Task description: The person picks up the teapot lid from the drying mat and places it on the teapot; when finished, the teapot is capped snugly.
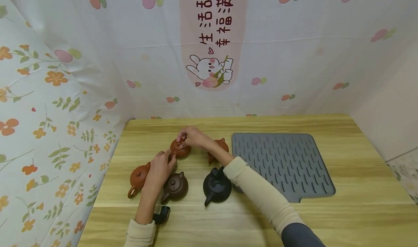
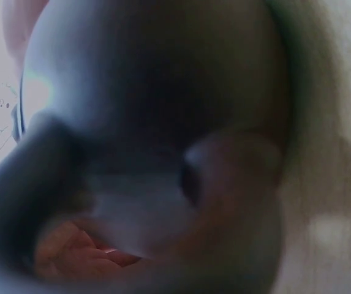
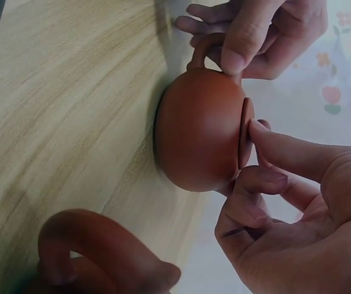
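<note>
A small reddish-brown teapot (image 1: 181,152) stands near the back of the table between both hands. My left hand (image 1: 160,170) pinches its loop handle (image 3: 207,48) between thumb and fingers. From the opposite side my right hand (image 1: 193,137) has thumb and fingers at the lid (image 3: 246,133), pinching it by the knob; the lid sits at the pot's mouth. The spout is mostly hidden behind the right fingers in the right wrist view. A dark brown teapot (image 1: 177,189) lies close beside the left wrist, and its blurred body (image 2: 157,67) fills the left wrist view.
An orange-brown teapot (image 1: 138,178) is left of the left forearm. Another reddish-brown teapot (image 1: 222,144) is partly covered by the right forearm. A black teapot (image 1: 218,189) stands in front of it, beside a grey ridged mat (image 1: 277,163). Patterned cloth hangs behind and at left.
</note>
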Demonstrator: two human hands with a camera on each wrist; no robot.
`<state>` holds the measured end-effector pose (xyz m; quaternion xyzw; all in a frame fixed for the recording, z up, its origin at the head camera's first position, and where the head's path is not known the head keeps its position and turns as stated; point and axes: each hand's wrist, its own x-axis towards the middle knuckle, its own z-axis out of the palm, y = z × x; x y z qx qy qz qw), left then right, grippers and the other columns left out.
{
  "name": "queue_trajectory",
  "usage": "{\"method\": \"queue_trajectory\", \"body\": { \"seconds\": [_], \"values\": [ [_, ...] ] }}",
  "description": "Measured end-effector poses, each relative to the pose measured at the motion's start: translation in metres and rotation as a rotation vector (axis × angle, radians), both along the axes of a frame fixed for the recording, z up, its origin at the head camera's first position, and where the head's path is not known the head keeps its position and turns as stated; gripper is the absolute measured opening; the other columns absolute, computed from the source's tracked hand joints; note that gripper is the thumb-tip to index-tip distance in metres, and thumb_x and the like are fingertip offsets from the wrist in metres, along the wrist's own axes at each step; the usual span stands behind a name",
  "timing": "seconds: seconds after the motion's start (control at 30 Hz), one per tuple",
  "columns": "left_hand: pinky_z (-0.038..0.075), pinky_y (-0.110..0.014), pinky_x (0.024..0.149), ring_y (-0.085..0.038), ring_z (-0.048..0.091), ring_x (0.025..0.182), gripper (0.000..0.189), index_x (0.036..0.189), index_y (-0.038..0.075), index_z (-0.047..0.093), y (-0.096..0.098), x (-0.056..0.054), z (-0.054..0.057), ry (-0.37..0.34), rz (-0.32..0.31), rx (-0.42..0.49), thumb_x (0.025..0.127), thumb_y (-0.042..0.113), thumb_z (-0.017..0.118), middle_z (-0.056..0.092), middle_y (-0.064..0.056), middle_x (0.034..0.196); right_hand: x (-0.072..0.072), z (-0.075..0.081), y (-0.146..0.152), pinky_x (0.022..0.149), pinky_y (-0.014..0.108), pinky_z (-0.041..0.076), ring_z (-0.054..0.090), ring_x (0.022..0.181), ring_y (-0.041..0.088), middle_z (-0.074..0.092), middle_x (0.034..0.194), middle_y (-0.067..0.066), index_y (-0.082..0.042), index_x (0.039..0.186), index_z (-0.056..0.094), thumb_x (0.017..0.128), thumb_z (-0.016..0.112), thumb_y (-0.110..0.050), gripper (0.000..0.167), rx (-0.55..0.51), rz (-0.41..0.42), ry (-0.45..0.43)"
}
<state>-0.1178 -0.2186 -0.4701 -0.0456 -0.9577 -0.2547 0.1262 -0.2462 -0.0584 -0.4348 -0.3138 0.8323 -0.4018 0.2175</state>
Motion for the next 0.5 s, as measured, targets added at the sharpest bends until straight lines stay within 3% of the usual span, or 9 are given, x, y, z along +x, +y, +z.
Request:
{"method": "queue_trajectory", "body": {
  "seconds": [0.17, 0.27, 0.4, 0.5],
  "values": [
    [0.051, -0.043, 0.06, -0.028, 0.06, 0.066, 0.006, 0.102, -0.007, 0.072, -0.003, 0.0, 0.0, -0.006, 0.004, 0.006, 0.102, -0.001, 0.07, 0.061, -0.018, 0.078, 0.003, 0.003, -0.005, 0.085, 0.024, 0.05, 0.058, 0.095, 0.019, 0.072, 0.11, 0.017, 0.002, 0.11, 0.075, 0.097, 0.078, 0.008, 0.014, 0.023, 0.012, 0.035],
    [0.054, -0.045, 0.063, -0.03, 0.063, 0.07, 0.013, 0.11, -0.01, 0.072, -0.005, 0.001, 0.004, -0.059, 0.006, 0.011, 0.106, 0.002, 0.068, 0.063, -0.021, 0.083, 0.005, 0.008, -0.001, 0.088, 0.026, 0.052, 0.062, 0.099, 0.021, 0.072, 0.113, 0.018, 0.003, 0.119, 0.074, 0.1, 0.077, 0.002, 0.019, 0.026, 0.045, 0.064],
    [0.059, -0.052, 0.073, -0.038, 0.07, 0.084, 0.026, 0.124, -0.012, 0.07, -0.01, 0.007, 0.018, -0.137, 0.009, 0.038, 0.113, 0.009, 0.062, 0.067, -0.027, 0.098, 0.013, 0.024, 0.024, 0.092, 0.03, 0.055, 0.067, 0.104, 0.023, 0.074, 0.119, 0.016, 0.001, 0.13, 0.073, 0.11, 0.069, -0.015, 0.025, -0.019, 0.093, 0.163],
    [0.062, -0.056, 0.082, -0.044, 0.072, 0.097, 0.028, 0.13, -0.013, 0.068, -0.014, 0.012, 0.033, -0.077, -0.021, 0.056, 0.115, 0.008, 0.056, 0.068, -0.03, 0.11, 0.027, 0.042, 0.062, 0.091, 0.037, 0.058, 0.07, 0.101, 0.024, 0.076, 0.115, 0.014, -0.002, 0.125, 0.075, 0.116, 0.058, -0.021, 0.027, -0.066, 0.091, 0.304]
  ]
}}
